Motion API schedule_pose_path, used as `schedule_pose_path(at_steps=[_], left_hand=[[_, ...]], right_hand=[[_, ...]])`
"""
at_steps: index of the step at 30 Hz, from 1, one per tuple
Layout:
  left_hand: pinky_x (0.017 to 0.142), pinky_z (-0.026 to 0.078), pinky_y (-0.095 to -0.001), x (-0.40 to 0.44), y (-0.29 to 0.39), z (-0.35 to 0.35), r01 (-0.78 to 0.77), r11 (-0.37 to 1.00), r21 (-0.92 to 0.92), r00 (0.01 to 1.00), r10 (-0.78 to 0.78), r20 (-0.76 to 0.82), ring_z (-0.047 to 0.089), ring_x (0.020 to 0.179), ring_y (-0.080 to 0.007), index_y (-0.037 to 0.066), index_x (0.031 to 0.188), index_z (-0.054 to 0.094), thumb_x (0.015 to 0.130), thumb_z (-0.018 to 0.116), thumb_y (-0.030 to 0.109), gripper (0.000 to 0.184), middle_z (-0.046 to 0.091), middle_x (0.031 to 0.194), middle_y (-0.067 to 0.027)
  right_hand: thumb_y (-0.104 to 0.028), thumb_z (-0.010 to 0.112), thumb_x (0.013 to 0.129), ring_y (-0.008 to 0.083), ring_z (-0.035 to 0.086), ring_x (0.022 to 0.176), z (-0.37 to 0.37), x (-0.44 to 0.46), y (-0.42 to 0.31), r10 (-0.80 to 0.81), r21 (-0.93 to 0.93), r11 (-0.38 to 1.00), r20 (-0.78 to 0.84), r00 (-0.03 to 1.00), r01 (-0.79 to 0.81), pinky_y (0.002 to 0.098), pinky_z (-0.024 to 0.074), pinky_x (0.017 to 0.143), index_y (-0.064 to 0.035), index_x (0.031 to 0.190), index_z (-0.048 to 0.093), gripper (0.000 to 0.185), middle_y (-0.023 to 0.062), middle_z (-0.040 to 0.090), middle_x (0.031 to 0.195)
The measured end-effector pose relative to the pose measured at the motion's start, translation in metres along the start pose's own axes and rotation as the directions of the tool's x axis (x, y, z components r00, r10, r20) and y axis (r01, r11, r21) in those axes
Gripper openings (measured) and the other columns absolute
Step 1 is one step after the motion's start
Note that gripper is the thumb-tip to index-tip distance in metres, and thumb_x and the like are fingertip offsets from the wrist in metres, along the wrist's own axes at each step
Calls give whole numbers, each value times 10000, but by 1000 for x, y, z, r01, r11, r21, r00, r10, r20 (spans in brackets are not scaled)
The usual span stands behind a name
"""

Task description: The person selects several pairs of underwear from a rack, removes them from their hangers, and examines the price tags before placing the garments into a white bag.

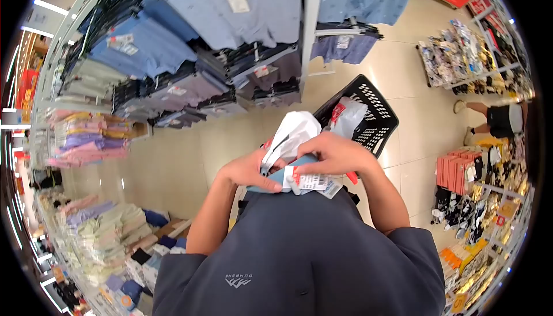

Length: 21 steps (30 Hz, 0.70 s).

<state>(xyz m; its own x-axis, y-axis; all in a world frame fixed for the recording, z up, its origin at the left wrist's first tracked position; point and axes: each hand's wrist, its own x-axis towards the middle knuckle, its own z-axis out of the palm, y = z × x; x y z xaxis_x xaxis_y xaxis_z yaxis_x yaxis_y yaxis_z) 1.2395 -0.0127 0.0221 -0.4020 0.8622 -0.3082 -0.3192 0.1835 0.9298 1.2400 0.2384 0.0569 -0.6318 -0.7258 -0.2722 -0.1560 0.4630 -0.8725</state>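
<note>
Close to my body, my left hand point(249, 171) and my right hand point(334, 153) both hold a folded blue-grey garment point(264, 182). White paper tags point(311, 181) with a red mark and a barcode hang at its front. The fingers of my right hand press on the cloth just above the tags. My left hand grips the left part, thumb on top. A white plastic bag point(294, 130) rises behind the garment, between the hands. Beyond my right hand is a black basket point(380, 111) with a grey-white package point(349, 118) in it.
Racks of blue shorts point(242, 11) stand ahead, beside a metal post point(311, 22). Pastel clothes point(95, 137) hang at the left. A sock display point(455, 57) and coral items point(455, 172) are at the right, where another person point(502, 121) stands in the aisle.
</note>
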Motion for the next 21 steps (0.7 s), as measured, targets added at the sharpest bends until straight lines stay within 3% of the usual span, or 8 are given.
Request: schedule_pose_path(at_steps=[3, 5, 7, 9, 11, 15, 19, 21], left_hand=[[646, 369, -226, -5, -1, 6, 31, 999, -33, 993, -34, -109, 455, 691, -51, 51, 791, 622, 673, 786, 156, 227, 535, 716, 66], [639, 372, -221, -5, -1, 7, 13, 1000, -17, 991, -15, -134, 456, 685, -49, 52, 774, 619, 675, 778, 130, 203, 538, 713, 69], [648, 378, -223, -6, 1, 7, -3, 995, -103, 989, -12, -147, 456, 683, -54, 58, 770, 621, 659, 785, 109, 205, 536, 712, 75], [661, 384, -223, -12, 3, 7, -11, 996, -93, 985, -5, -172, 462, 683, -59, 60, 764, 623, 650, 789, 92, 204, 541, 723, 62], [701, 418, -234, -24, 9, 6, -42, 999, -32, 966, 32, -256, 537, 744, -74, 32, 815, 663, 689, 747, 107, 169, 616, 789, 14], [720, 437, -245, -47, -12, -7, -104, 995, -2, 958, 100, -267, 568, 764, -87, 28, 838, 679, 686, 749, 116, 189, 644, 821, -13], [746, 441, -261, -77, -27, -23, -85, 989, -124, 968, 52, -246, 567, 794, -107, 29, 905, 663, 659, 786, 146, 299, 634, 863, -15], [768, 435, -262, -96, -39, -30, -100, 979, -177, 977, 63, -204, 562, 834, -118, 34, 938, 650, 633, 816, 151, 366, 629, 915, -20]], right_hand=[[-313, 632, 827, 279, 597, 660, 5, -1, 5, -74, 61, 995, -44, 996, 77, 367, 442, 593, -65, 923, 648, 266, 133, 607, 696], [-321, 604, 856, 281, 600, 679, 10, 3, 3, -149, -23, 989, -80, 986, 148, 379, 439, 598, -58, 889, 641, 267, 118, 616, 698], [-337, 585, 871, 290, 602, 701, 6, 9, -13, -89, -340, 936, 6, 996, 86, 389, 442, 612, -52, 847, 624, 289, 102, 624, 700], [-337, 556, 892, 305, 599, 699, 13, 17, -23, -172, -376, 914, -17, 985, 153, 398, 442, 621, -40, 807, 603, 312, 93, 617, 677], [-401, 593, 859, 304, 587, 663, 20, 29, -33, -57, -77, 995, 28, 998, 59, 394, 436, 606, -28, 795, 595, 378, 112, 593, 650], [-452, 664, 791, 293, 582, 644, 31, 54, -49, 16, -64, 998, 187, 982, -4, 389, 432, 591, -9, 803, 596, 449, 132, 594, 655], [-301, 719, 716, 243, 557, 564, 49, 77, -64, -22, -105, 994, 117, 993, 35, 345, 413, 529, 8, 762, 600, 335, 122, 566, 620], [-189, 704, 729, 142, 469, 513, 50, 78, -66, -14, -18, 1000, 76, 997, 16, 282, 369, 475, 14, 689, 566, 249, 68, 506, 571]])
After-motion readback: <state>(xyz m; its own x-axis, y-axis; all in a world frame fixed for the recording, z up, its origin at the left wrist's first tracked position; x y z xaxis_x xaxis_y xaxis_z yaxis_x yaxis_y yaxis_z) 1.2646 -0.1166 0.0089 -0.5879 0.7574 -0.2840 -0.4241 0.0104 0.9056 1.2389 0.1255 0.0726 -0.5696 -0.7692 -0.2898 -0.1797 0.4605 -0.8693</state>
